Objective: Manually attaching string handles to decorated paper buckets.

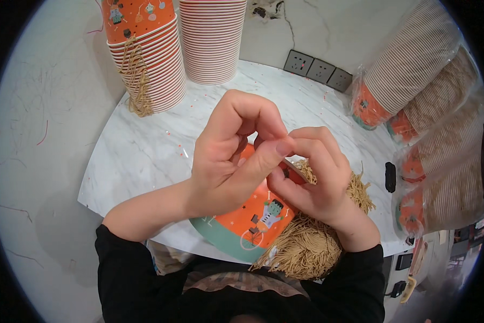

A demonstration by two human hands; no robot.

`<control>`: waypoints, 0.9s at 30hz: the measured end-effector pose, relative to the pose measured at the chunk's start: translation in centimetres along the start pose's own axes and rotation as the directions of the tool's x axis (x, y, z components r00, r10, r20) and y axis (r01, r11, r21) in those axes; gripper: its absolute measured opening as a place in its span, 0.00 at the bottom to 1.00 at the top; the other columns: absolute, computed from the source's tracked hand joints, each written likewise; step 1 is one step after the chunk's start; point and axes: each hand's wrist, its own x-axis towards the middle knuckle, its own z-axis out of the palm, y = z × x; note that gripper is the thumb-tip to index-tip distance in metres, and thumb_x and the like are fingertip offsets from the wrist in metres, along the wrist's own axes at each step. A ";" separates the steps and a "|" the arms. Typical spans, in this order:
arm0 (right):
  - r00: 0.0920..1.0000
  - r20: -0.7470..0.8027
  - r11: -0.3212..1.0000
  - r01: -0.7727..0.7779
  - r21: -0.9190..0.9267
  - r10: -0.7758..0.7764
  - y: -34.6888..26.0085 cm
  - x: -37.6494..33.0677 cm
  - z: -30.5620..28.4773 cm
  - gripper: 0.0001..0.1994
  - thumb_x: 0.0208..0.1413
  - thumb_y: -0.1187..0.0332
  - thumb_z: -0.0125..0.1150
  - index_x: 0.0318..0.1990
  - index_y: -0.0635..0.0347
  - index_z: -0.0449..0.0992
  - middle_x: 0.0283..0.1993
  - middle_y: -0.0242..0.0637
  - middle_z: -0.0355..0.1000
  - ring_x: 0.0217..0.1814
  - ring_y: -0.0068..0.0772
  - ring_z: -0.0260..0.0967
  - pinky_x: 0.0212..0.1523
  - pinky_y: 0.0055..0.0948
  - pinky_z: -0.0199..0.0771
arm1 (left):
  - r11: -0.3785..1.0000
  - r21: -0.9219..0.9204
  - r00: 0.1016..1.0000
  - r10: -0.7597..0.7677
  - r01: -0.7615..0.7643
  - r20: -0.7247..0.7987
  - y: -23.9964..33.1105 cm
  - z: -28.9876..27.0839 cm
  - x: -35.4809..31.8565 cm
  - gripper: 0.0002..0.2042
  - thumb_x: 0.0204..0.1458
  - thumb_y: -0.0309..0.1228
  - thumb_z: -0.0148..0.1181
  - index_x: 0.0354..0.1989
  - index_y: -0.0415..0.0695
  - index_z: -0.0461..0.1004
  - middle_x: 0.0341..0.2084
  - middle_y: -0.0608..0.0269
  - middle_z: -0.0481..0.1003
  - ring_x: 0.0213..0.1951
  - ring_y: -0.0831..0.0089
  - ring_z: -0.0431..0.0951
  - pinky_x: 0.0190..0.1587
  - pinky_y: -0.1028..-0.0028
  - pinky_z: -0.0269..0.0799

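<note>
My left hand [228, 156] is raised over the table, its thumb and index finger pinched together. My right hand [320, 175] meets it, index fingertip against the left thumb and fingertips. Whatever the pinch holds is too small or hidden to name. Beneath both hands lies an orange paper bucket [252, 223] with a green band and cartoon figures, tilted on its side and partly covered by my hands. Right beside it, below my right forearm, sits a thick bundle of tan strings [306, 247], with some strands showing behind my right hand.
A stack of nested orange buckets [161, 75] with tan strings [137, 81] draped over it stands at the back left. Another tall stack [212, 43] is next to it. Plastic-wrapped bucket stacks [414, 64] lie at right. Wall sockets [320, 70] and a small black object [390, 177] border the marbled table [129, 167].
</note>
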 end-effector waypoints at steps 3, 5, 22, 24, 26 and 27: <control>0.999 0.050 1.000 -0.020 0.010 0.019 0.1 -0.5 0.1 0.12 0.39 0.75 0.76 0.31 0.60 0.76 0.35 0.36 0.73 0.27 0.31 0.73 0.24 0.25 0.73 | 1.000 0.014 0.999 -0.012 0.012 -0.030 0.2 -0.2 0.1 0.11 0.60 0.18 0.58 0.47 0.39 0.63 0.37 0.65 0.68 0.34 0.84 0.67 0.36 0.82 0.66; 0.997 0.071 0.999 -0.038 0.022 0.036 -0.2 -0.6 0.0 0.12 0.40 0.75 0.76 0.31 0.60 0.77 0.35 0.36 0.73 0.27 0.31 0.73 0.24 0.25 0.72 | 0.999 0.026 0.999 -0.017 0.018 -0.046 0.4 -0.3 0.2 0.11 0.60 0.18 0.58 0.46 0.39 0.63 0.37 0.65 0.68 0.34 0.84 0.67 0.37 0.82 0.66; 0.936 0.223 0.941 -0.307 0.143 0.272 0.2 -0.3 -0.3 0.06 0.49 0.77 0.71 0.30 0.62 0.77 0.38 0.36 0.73 0.31 0.27 0.75 0.30 0.24 0.75 | 0.994 -0.010 0.976 -0.108 0.108 -0.191 -0.1 -0.8 0.8 0.11 0.60 0.18 0.58 0.46 0.42 0.63 0.35 0.69 0.67 0.35 0.86 0.67 0.39 0.83 0.65; 0.940 0.226 0.940 -0.296 0.169 0.256 0.7 -0.3 -0.2 0.06 0.50 0.76 0.70 0.31 0.62 0.77 0.37 0.35 0.73 0.32 0.26 0.74 0.32 0.23 0.75 | 0.990 0.025 0.975 -0.135 0.142 -0.177 -0.1 -1.0 1.1 0.11 0.60 0.20 0.59 0.46 0.42 0.64 0.35 0.70 0.68 0.36 0.86 0.67 0.39 0.83 0.65; 0.944 0.228 0.939 -0.285 0.192 0.240 1.1 -0.5 0.1 0.06 0.51 0.75 0.70 0.32 0.62 0.77 0.37 0.35 0.73 0.33 0.25 0.74 0.33 0.23 0.76 | 0.983 0.058 0.973 -0.162 0.173 -0.163 -0.4 -1.4 1.6 0.11 0.61 0.21 0.59 0.46 0.41 0.64 0.35 0.70 0.68 0.36 0.85 0.68 0.40 0.82 0.66; 0.910 0.237 0.870 -0.401 0.288 0.341 1.3 -0.7 0.3 0.06 0.52 0.74 0.70 0.35 0.63 0.77 0.37 0.34 0.74 0.34 0.24 0.74 0.35 0.22 0.76 | 0.977 0.059 0.967 -0.191 0.204 -0.170 -0.6 -1.9 1.9 0.11 0.61 0.23 0.60 0.47 0.41 0.65 0.34 0.70 0.68 0.37 0.85 0.68 0.41 0.81 0.66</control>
